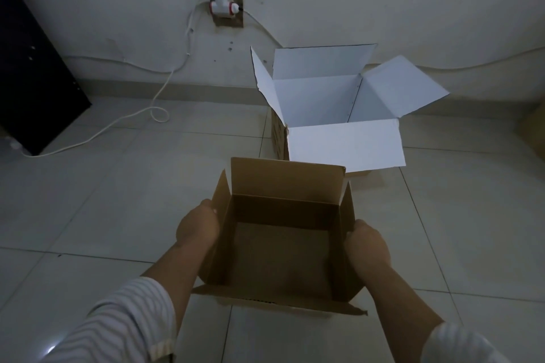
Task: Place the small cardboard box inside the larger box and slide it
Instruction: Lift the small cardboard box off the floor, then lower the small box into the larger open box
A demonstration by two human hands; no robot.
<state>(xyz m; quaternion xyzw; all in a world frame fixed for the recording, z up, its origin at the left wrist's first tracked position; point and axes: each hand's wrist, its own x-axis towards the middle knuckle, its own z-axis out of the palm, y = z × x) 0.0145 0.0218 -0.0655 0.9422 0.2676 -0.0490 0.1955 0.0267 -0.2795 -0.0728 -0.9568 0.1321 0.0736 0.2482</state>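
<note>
A small brown cardboard box with its flaps open is held above the tiled floor, in the lower middle of the head view. My left hand grips its left wall and my right hand grips its right wall. The box is empty inside. Just beyond it, against the wall, stands the larger box, white inside, with all flaps spread open and its near flap hanging toward me. The small box is still outside the larger one, its far flap close to that near flap.
A white cable runs from a wall socket with a plug adapter down across the floor on the left. A dark cabinet stands at the far left. Another cardboard edge shows at the right border.
</note>
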